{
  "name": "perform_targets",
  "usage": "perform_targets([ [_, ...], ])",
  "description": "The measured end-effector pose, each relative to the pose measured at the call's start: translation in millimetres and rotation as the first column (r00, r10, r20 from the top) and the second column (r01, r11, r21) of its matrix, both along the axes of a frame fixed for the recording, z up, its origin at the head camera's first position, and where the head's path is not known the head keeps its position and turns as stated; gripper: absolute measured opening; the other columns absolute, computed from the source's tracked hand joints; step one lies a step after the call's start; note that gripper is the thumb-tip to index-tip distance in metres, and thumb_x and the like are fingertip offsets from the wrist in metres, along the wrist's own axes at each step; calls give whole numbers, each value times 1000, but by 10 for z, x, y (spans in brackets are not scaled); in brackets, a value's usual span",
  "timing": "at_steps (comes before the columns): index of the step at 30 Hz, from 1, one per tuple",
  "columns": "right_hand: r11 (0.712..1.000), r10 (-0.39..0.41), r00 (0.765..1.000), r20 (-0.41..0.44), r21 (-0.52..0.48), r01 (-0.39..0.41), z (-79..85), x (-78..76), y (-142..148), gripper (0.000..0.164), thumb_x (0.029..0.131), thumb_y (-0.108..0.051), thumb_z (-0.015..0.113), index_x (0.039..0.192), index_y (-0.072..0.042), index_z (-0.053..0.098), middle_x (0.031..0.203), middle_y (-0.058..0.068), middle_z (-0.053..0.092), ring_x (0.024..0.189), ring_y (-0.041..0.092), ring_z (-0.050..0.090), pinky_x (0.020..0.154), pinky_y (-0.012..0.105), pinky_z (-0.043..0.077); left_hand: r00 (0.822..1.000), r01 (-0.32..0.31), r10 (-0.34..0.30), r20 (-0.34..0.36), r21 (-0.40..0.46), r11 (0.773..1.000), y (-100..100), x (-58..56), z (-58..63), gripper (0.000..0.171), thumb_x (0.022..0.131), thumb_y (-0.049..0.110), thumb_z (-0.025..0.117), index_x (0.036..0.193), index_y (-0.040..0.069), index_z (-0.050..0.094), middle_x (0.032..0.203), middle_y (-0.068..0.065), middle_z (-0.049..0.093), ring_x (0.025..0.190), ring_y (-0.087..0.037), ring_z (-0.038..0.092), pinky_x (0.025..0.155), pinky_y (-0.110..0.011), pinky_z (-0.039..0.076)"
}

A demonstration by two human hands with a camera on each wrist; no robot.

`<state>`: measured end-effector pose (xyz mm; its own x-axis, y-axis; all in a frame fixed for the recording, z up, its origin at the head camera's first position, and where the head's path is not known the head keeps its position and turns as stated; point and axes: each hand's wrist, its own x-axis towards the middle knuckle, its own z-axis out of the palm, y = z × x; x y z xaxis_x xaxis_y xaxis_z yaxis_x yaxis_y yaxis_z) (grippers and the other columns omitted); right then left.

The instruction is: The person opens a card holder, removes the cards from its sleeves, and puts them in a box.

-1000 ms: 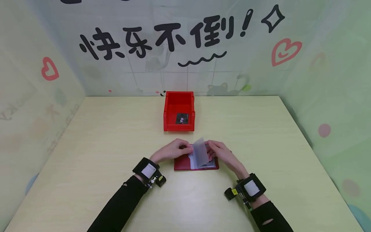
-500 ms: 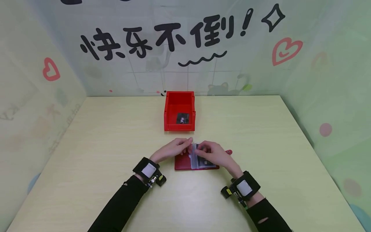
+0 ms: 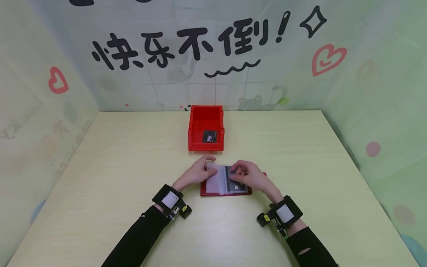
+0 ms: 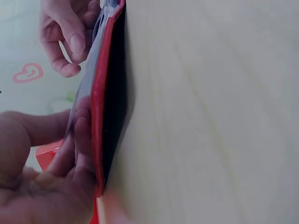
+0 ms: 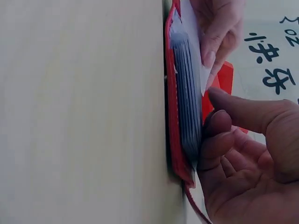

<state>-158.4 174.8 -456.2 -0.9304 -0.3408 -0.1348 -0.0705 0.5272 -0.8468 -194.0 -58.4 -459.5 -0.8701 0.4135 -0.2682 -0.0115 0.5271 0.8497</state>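
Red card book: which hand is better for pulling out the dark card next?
Probably the person's right hand: in the head view it is already over part of the dark card. The left hand is farther from it, touching the clear page on the other side of the red card book.

A: Which surface bears the objects?

B: A table (image 3: 133,148) with a pale wood-grain top; a soft sheen marks its near part, centrally.

A: What stands toward the back?

B: A red plastic storage bin (image 3: 205,146), open-topped, upright, near the middle of the far edge.

A: And in front of the bin?

B: A red card holder (image 3: 221,185), lying open. Translucent sleeves (image 3: 213,185) cover both halves, the red cover showing along the near edge. A strip of tabletop separates bin and holder.
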Motion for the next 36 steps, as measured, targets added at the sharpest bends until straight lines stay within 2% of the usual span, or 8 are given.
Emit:
perform_targets([
  [3,999,-28,1000,1,-28,28,-31,-20,84,38,88,-9,76,122,-2,61,76,1,54,66,13,49,58,22,39,998,-52,51,-42,-18,998,24,16,14,40,95,15,69,132,8,54,88,-12,63,77,-18,56,65,-24,45],
  [8,994,-52,999,7,95,51,-20,-50,161,67,85,-17,80,144,-4,51,76,0,42,74,15,44,63,23,33,986,-104,96,-134,-60,993,31,43,49,39,87,14,78,121,6,59,79,-10,62,69,-18,56,60,-24,44],
  [13,988,-30,998,50,154,22,6,-92,184,62,86,-20,80,141,-3,56,77,2,39,76,16,44,61,24,31,984,-120,103,-145,-113,986,32,62,79,42,85,16,81,118,6,56,73,-8,56,60,-19,56,55,-23,46],
  [21,997,-5,995,97,72,-2,-28,-86,245,62,86,-19,80,142,-6,56,77,2,43,55,13,46,49,23,36,975,-97,30,-222,-300,949,62,95,172,43,83,23,83,113,5,59,88,-10,61,81,-21,56,67,-28,47],
  [25,1000,14,992,126,21,-17,-32,-74,286,63,87,-17,79,143,-7,54,77,2,43,56,13,47,50,22,37,955,-50,-52,-293,-328,943,127,138,182,30,85,14,80,109,5,63,99,-9,58,93,-20,53,79,-31,50],
  [28,1000,24,990,142,0,-24,-31,-83,306,61,87,-16,79,142,-6,54,77,3,43,57,14,47,50,22,37,944,42,-138,-299,-308,951,195,163,175,22,89,3,72,110,4,64,105,-9,58,98,-21,53,87,-33,52],
  [32,999,37,988,152,-9,-36,-30,-95,314,61,86,-15,80,140,-5,54,76,3,44,55,15,46,49,23,37,949,144,-202,-243,-236,961,250,176,173,28,89,-7,63,116,2,65,107,-10,61,96,-20,55,92,-35,54],
  [36,999,39,982,182,-1,-40,2,-99,318,60,86,-15,80,138,-6,52,77,2,45,56,15,47,51,23,39,964,137,-174,-202,-182,974,253,147,140,29,87,-5,65,116,1,66,102,-9,63,90,-18,56,88,-31,53],
])
